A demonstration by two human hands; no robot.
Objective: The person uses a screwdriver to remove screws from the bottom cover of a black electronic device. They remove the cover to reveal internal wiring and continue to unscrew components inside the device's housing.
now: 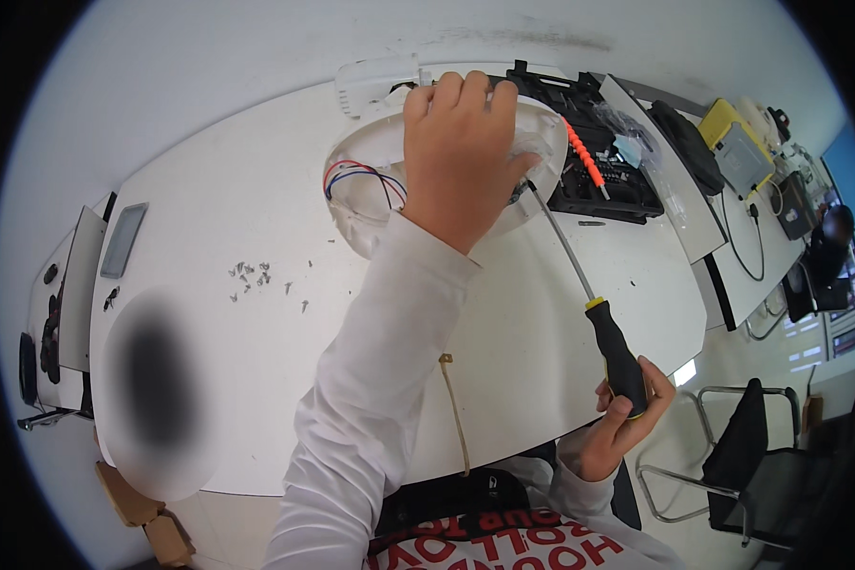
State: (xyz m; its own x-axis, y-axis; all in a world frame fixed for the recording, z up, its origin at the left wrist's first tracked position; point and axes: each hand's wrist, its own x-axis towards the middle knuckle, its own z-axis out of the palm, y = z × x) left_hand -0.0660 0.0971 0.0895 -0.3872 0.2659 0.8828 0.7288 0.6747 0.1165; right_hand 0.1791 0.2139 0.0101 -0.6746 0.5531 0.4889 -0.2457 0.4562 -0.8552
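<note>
My left hand (461,152) reaches across a white oval plastic housing (356,152), its fingers curled over the far rim and its thumb on the inner right side. Red and blue wires (363,171) loop inside the housing's left part. My right hand (627,408) holds a long screwdriver (610,351) by its black and yellow handle. The shaft slants up to the left, and its tip meets the inside of the housing's right part near my left thumb. My left hand and forearm cover the middle of the housing; what the tip touches is too small to make out.
Several loose screws (252,275) lie left of the housing. A black tool case (608,204) and an orange flexible shaft (584,152) are at right, a clear plastic part (378,84) behind. A grey tray (124,240) lies far left; a chair (746,465) stands right.
</note>
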